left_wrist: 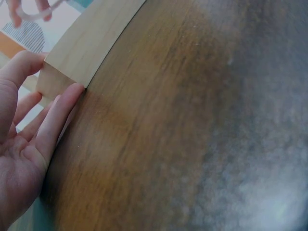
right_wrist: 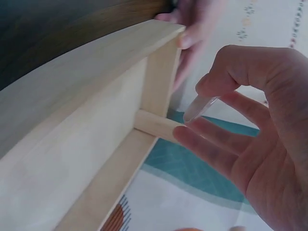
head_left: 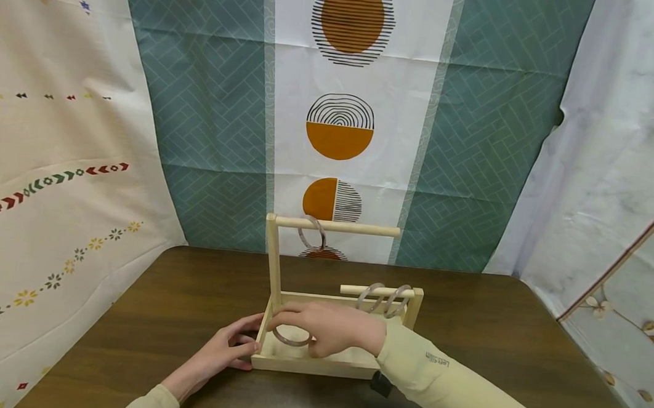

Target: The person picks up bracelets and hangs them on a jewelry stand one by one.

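Note:
A pale wooden jewelry stand (head_left: 318, 368) has a shallow tray base with two bars above it. My right hand (head_left: 326, 330) is over the tray's left part and pinches a translucent bangle (head_left: 292, 341); in the right wrist view, the thumb and a finger meet on the bangle (right_wrist: 197, 108). My left hand (head_left: 227, 345) rests at the tray's front left corner, its fairly straight fingers against the outer wall. In the left wrist view, fingertips touch the corner block (left_wrist: 55, 79). One bangle (head_left: 322, 234) hangs from the upper bar (head_left: 359, 228).
Two more bangles (head_left: 370, 297) hang on the lower bar (head_left: 350, 289) at the tray's right. The stand is on a dark wooden table (head_left: 201, 283). Patterned cloths (head_left: 209, 130) hang behind and beside the table. Below the right wrist shows a small black object (head_left: 381, 384).

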The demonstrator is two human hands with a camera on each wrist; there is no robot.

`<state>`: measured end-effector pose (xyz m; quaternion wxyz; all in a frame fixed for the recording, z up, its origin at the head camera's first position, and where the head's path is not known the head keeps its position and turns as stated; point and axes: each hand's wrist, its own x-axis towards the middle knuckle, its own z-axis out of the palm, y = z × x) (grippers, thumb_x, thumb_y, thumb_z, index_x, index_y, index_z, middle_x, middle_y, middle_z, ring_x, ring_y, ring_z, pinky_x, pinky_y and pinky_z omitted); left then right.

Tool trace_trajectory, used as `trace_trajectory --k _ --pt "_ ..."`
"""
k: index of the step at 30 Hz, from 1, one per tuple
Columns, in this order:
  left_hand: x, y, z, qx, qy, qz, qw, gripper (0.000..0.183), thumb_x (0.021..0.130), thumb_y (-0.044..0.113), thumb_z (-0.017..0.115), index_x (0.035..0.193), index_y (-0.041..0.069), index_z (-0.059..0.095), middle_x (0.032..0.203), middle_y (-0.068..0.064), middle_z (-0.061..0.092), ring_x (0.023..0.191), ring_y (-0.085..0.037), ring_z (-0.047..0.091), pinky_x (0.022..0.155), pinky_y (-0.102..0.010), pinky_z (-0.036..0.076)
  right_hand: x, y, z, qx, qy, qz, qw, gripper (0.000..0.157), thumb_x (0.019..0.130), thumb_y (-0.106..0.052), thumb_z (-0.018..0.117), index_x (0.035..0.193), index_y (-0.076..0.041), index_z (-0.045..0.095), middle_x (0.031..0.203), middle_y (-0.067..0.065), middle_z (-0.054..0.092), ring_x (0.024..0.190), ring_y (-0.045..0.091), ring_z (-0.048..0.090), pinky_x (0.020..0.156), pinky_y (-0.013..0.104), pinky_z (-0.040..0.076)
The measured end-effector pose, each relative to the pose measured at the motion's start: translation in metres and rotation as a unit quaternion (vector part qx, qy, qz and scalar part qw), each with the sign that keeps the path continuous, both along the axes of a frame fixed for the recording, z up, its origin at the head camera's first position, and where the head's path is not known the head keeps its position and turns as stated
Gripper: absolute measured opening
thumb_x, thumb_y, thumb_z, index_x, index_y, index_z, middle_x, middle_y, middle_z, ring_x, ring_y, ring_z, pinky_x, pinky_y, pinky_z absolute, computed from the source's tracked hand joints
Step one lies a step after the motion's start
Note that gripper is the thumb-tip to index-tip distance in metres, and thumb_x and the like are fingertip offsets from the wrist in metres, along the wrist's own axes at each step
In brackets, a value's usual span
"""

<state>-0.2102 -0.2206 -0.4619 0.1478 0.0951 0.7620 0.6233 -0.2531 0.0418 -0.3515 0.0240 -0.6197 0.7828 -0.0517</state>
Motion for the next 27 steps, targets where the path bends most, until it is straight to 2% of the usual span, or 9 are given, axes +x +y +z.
trace_trajectory --k 4,9,11,15,18,22,27 --pt "-0.001 0.0 -0.001 0.001 0.002 0.002 1.0 0.07 0.097 0.026 0.063 0.156 0.011 0.029 0.151 -0.023 0.036 0.111 -0.018 0.059 0.082 -0.042 0.059 0.004 0.007 0.011 -0.027 -0.015 0.011 0.999 0.081 0.072 0.008 0.066 0.145 -0.022 0.045 0.149 -0.005 0.045 0.126 0.005 0.05 0.08 0.009 0.041" --pt "-0.002 0.0 -0.001 -0.001 0.001 0.004 1.0 0.069 0.097 0.027 0.063 0.156 0.012 0.029 0.151 -0.023 0.036 0.112 -0.019 0.059 0.082 -0.042 0.06 0.011 0.017 0.028 -0.062 -0.032 0.003 0.998 0.082 0.073 0.006 0.064 0.146 -0.025 0.043 0.152 -0.009 0.041 0.127 0.005 0.049 0.079 0.013 0.041" --pt "-0.002 0.0 -0.001 -0.002 0.002 0.003 1.0 0.069 0.098 0.026 0.063 0.156 0.012 0.029 0.151 -0.024 0.036 0.112 -0.02 0.059 0.082 -0.042 0.06 0.012 0.021 0.034 -0.082 -0.044 0.0 0.996 0.081 0.074 0.005 0.064 0.146 -0.025 0.043 0.152 -0.009 0.042 0.124 0.005 0.051 0.077 0.013 0.042" --pt "-0.002 0.0 -0.001 -0.003 0.005 0.002 1.0 0.068 0.098 0.024 0.062 0.156 0.013 0.029 0.151 -0.024 0.036 0.112 -0.021 0.058 0.081 -0.041 0.059 0.013 0.032 0.045 -0.129 -0.051 0.001 0.99 0.078 0.074 0.005 0.064 0.145 -0.022 0.044 0.15 -0.007 0.044 0.106 0.005 0.055 0.072 0.016 0.044" --pt "-0.003 0.0 0.0 -0.003 0.008 0.005 1.0 0.068 0.097 0.023 0.063 0.156 0.014 0.029 0.15 -0.023 0.037 0.111 -0.022 0.058 0.08 -0.042 0.06 0.012 0.04 0.054 -0.156 -0.04 0.0 0.987 0.076 0.075 0.006 0.063 0.144 -0.02 0.045 0.15 -0.004 0.045 0.105 0.006 0.056 0.075 0.018 0.046" --pt "-0.003 0.0 -0.001 -0.007 0.009 0.009 0.9999 0.07 0.096 0.024 0.065 0.156 0.014 0.03 0.15 -0.023 0.038 0.111 -0.022 0.059 0.08 -0.042 0.06 0.012 0.05 0.063 -0.182 -0.037 -0.008 0.983 0.073 0.076 0.006 0.063 0.143 -0.019 0.047 0.151 0.0 0.046 0.117 0.009 0.056 0.082 0.02 0.048" --pt "-0.002 0.0 -0.003 -0.009 0.01 0.007 0.9999 0.07 0.096 0.025 0.065 0.156 0.014 0.03 0.15 -0.023 0.037 0.111 -0.022 0.058 0.08 -0.042 0.06 0.012 0.061 0.07 -0.22 -0.052 -0.015 0.974 0.074 0.075 0.009 0.063 0.142 -0.018 0.048 0.15 0.001 0.047 0.114 0.012 0.057 0.085 0.025 0.054"
